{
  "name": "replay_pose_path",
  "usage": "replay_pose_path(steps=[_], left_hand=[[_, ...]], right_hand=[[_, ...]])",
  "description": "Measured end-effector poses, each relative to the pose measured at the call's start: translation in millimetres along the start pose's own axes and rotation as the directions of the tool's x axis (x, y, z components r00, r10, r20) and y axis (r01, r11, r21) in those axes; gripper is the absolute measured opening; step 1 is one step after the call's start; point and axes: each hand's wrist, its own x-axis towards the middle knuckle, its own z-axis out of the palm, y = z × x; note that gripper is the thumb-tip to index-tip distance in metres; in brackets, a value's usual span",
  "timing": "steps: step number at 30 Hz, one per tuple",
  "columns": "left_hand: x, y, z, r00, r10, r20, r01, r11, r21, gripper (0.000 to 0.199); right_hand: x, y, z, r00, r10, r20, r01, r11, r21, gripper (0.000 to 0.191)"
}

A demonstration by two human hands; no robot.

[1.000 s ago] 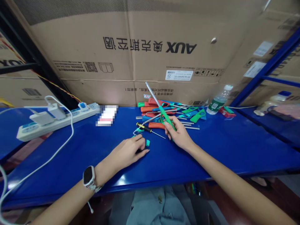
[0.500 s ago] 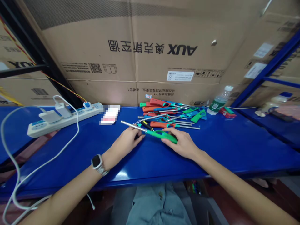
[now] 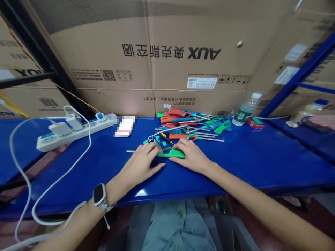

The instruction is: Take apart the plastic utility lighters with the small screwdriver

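A green lighter (image 3: 174, 153) with a long metal tube lies low over the blue table, its tube pointing left. My right hand (image 3: 192, 155) grips its handle end between thumb and fingers. My left hand (image 3: 143, 158) is over the tube and front part, thumb spread away from the fingers; part of the tube is hidden under it. Just behind the hands are a black and yellow screwdriver (image 3: 166, 138), small teal pieces (image 3: 161, 136) and thin bent wires. Beyond them is a pile of red, blue and green lighters, with an orange lighter (image 3: 180, 137) at its front.
A white power strip (image 3: 52, 139) with chargers and cables lies at the left on the blue table (image 3: 235, 164). A water bottle (image 3: 243, 113) and a small red box (image 3: 254, 123) are at the right. Large cardboard boxes (image 3: 170, 28) stand behind.
The green lighter has moved left and down, and now lies nearly level. My left hand has shifted over its tube with the thumb spread; my right hand moved left with the handle.
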Motion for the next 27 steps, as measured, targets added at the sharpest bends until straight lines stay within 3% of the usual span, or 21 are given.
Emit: replay_pose_path(steps=[6, 9, 10, 12, 16, 22, 27], left_hand=[[30.2, -18.6, 17.6, 0.999, 0.002, 0.036, -0.001, 1.0, -0.002, 0.011], [31.9, -22.3, 19.0, 1.0, 0.003, 0.022, -0.003, 1.0, -0.011, 0.011], [31.2, -22.8, 19.5, 1.0, 0.005, 0.012, -0.005, 1.0, -0.012, 0.011], [29.1, -23.1, 20.6, 1.0, 0.014, -0.007, -0.014, 1.0, -0.006, 0.011], [26.5, -24.1, 22.9, 0.999, 0.045, -0.023, -0.044, 0.999, 0.02, 0.013], [24.8, -27.2, 22.2, 0.997, 0.068, -0.024, -0.066, 0.995, 0.072, 0.015], [21.0, -30.1, 18.5, 0.997, 0.067, -0.027, -0.065, 0.993, 0.095, 0.017]], right_hand=[[20.3, 17.6, 6.5, 0.998, -0.03, -0.061, 0.032, 0.999, 0.04, 0.031], [35.9, 19.4, 1.5, 0.992, 0.036, -0.12, -0.022, 0.993, 0.119, 0.02], [42.9, 18.5, -1.7, 0.992, 0.075, -0.105, -0.063, 0.991, 0.116, 0.02], [58.7, 14.5, -9.6, 0.985, 0.162, 0.05, -0.164, 0.986, 0.035, 0.017], [86.7, 1.1, -24.9, 0.95, 0.242, 0.198, -0.197, 0.955, -0.223, 0.017], [98.2, -13.6, -25.9, 0.956, 0.155, 0.25, -0.028, 0.894, -0.448, 0.024], [97.2, -10.5, -18.6, 0.955, 0.151, 0.256, -0.033, 0.911, -0.411, 0.025]])
